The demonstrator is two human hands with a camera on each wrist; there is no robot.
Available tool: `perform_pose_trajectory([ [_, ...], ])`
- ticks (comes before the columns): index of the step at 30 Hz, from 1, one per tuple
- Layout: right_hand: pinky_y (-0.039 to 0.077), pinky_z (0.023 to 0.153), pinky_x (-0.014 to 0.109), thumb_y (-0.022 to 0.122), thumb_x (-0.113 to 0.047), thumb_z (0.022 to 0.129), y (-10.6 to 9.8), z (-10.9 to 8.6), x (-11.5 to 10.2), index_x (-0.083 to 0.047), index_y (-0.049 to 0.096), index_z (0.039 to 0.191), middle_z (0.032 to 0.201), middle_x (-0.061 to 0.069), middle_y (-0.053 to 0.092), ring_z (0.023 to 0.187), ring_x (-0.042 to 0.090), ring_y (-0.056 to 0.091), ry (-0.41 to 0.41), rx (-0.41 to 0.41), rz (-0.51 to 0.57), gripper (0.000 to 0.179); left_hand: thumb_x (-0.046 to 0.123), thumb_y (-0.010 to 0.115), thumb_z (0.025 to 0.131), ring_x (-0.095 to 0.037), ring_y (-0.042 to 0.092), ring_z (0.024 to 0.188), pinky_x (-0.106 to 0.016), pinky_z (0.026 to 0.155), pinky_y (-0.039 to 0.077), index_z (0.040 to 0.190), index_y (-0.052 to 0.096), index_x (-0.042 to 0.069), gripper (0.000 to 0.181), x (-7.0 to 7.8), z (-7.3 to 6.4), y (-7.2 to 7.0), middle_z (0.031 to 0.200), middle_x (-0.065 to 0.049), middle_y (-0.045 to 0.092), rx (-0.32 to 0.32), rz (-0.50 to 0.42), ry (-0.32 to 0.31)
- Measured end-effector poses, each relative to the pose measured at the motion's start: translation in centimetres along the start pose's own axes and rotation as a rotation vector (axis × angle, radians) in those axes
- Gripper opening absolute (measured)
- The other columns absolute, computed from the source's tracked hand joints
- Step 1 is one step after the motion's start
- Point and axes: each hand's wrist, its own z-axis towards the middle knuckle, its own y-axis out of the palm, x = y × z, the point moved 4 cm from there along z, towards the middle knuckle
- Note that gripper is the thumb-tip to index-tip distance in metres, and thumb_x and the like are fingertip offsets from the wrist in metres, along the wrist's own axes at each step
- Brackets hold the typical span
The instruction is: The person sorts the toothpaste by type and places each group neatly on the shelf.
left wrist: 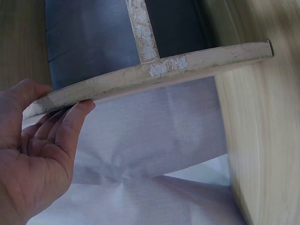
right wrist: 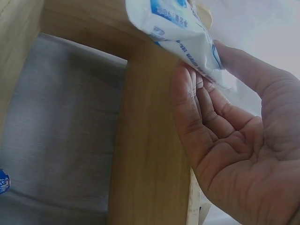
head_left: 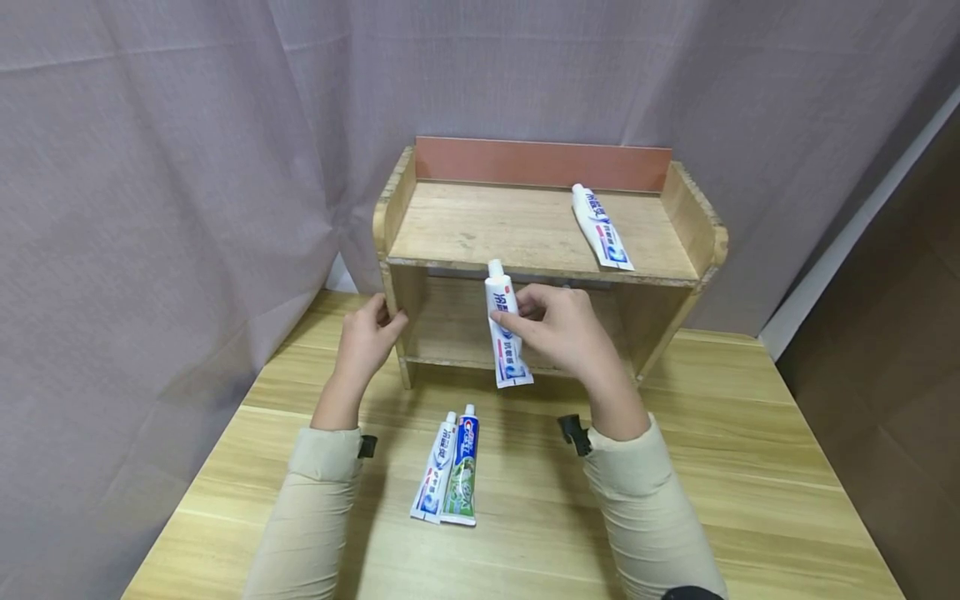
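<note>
My right hand [head_left: 566, 329] pinches a white toothpaste tube [head_left: 504, 333] with blue lettering, cap up, in front of the wooden shelf [head_left: 465, 223]. In the right wrist view, thumb and fingertips press the tube [right wrist: 176, 35] from both sides. My left hand [head_left: 367, 337] grips the front edge of the shelf's left side panel; in the left wrist view, thumb and fingers lie on either side of this panel [left wrist: 117, 84]. A similar white tube [head_left: 600, 229] lies on the top board, right of centre.
On the wooden table [head_left: 525, 517], another white toothpaste tube [head_left: 435, 471] lies beside a blue and green one [head_left: 461, 471], between the forearms. A grey curtain [head_left: 225, 167] hangs behind the shelf. In the right wrist view, a blue printed item [right wrist: 3, 182] shows at the left edge.
</note>
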Motion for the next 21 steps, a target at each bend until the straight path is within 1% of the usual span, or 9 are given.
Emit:
perform_pose_trajectory([
  [4, 0.056, 0.064, 0.032, 0.076, -0.037, 0.090, -0.4, 0.2, -0.4, -0.010, 0.072, 0.098, 0.085, -0.001, 0.072, 0.074, 0.015, 0.066, 0.001, 0.011, -0.008, 0.028, 0.022, 0.065, 0.094, -0.032, 0.072, 0.100, -0.042, 0.087, 0.061, 0.105, 0.067, 0.006, 0.020, -0.1, 0.0, 0.0, 0.109, -0.018, 0.074, -0.003, 0.003, -0.002],
  [8, 0.056, 0.064, 0.032, 0.075, -0.037, 0.091, -0.8, 0.4, -0.8, -0.010, 0.072, 0.098, 0.085, 0.000, 0.072, 0.075, 0.016, 0.066, -0.004, 0.020, -0.016, 0.028, 0.024, 0.064, 0.094, -0.030, 0.073, 0.093, -0.043, 0.080, 0.062, 0.102, 0.066, 0.007, 0.019, -0.1, 0.0, 0.0, 0.104, -0.016, 0.075, -0.005, 0.015, -0.002],
  [10, 0.056, 0.065, 0.032, 0.075, -0.037, 0.091, -0.9, 0.6, -1.0, -0.009, 0.072, 0.098, 0.085, 0.000, 0.072, 0.075, 0.016, 0.066, -0.008, 0.026, -0.019, 0.029, 0.023, 0.065, 0.094, -0.030, 0.073, 0.092, -0.043, 0.079, 0.062, 0.102, 0.067, 0.007, 0.018, -0.1, 0.0, 0.0, 0.103, -0.016, 0.076, -0.005, 0.017, -0.002],
  [15, 0.056, 0.066, 0.032, 0.075, -0.037, 0.091, -1.3, 0.9, -1.3, -0.010, 0.073, 0.097, 0.085, -0.001, 0.073, 0.075, 0.015, 0.066, -0.018, 0.045, -0.016, 0.028, 0.022, 0.066, 0.093, -0.030, 0.073, 0.097, -0.042, 0.083, 0.062, 0.105, 0.068, 0.006, 0.020, -0.1, 0.0, 0.0, 0.107, -0.017, 0.075, -0.003, 0.009, -0.003],
  [21, 0.057, 0.069, 0.032, 0.076, -0.037, 0.089, -1.9, 1.3, -1.7, -0.009, 0.074, 0.098, 0.087, 0.001, 0.074, 0.077, 0.015, 0.067, -0.031, 0.086, -0.001, 0.029, 0.022, 0.066, 0.093, -0.029, 0.073, 0.092, -0.042, 0.079, 0.062, 0.101, 0.067, 0.007, 0.017, -0.1, 0.0, 0.0, 0.103, -0.016, 0.076, -0.004, 0.017, -0.008],
])
